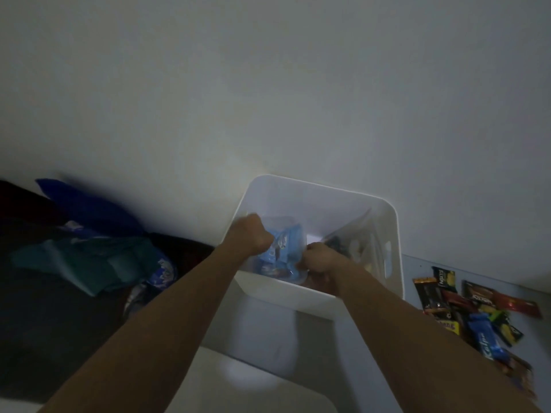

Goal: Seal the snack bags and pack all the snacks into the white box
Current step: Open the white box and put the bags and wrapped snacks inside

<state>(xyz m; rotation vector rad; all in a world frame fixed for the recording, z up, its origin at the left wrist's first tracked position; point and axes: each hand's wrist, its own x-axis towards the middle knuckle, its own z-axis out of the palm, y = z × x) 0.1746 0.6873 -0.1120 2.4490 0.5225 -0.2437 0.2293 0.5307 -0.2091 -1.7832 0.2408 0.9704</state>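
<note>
Against the far wall, just ahead of me, stands the white box (316,198), square with rounded corners, its rim open upward and a slot handle cut into its right wall. Both my forearms reach into it. My left hand (250,234) is curled into a fist at the box's left rim, its fingers closed on the top of a light blue snack bag (281,248) sheathed in clear plastic; the bag sits low inside the box, toward the near-left. My right hand (320,259) is at the bag's right edge with its fingers curled tight, pinching the plastic there. A second clear bag (354,234) with dark contents leans against the inside of the right wall.

On the worktop (423,272) to the right of the box lies a loose pile of snack packets (465,311), black, red, yellow and blue, reaching toward the right edge of view, close beside my right forearm. The box's near wall stands back from the worktop's near edge, with bare surface between. To the left the worktop ends just beside the box, and beyond it sits a dark surface carrying folded teal cloth (89,260) and a blue cushion (86,207). The light is dim, so small details blur.
</note>
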